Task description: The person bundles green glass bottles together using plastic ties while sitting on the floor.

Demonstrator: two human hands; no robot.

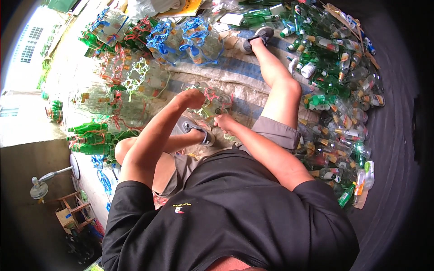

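Note:
Between my lower legs stands a small cluster of clear glass bottles (212, 104), with pink and light-green plastic twine (211, 90) looped about the necks. My left hand (194, 98) is curled into a fist at the cluster's left side, over the twine; its fingertips are hidden. On the near right side, my right hand (224, 122) pinches the twine close to the bottles. Loose light-green twine (230, 137) lies just below that hand.
Bundled clear bottles (200, 40) with blue twine stand ahead. More tied clear bottles (135, 78) and green bottles (91, 138) fill the left. A heap of loose bottles (334, 84) lies right. Striped woven sheeting (234, 69) covers the ground. A pedestal fan (39, 189) is at lower left.

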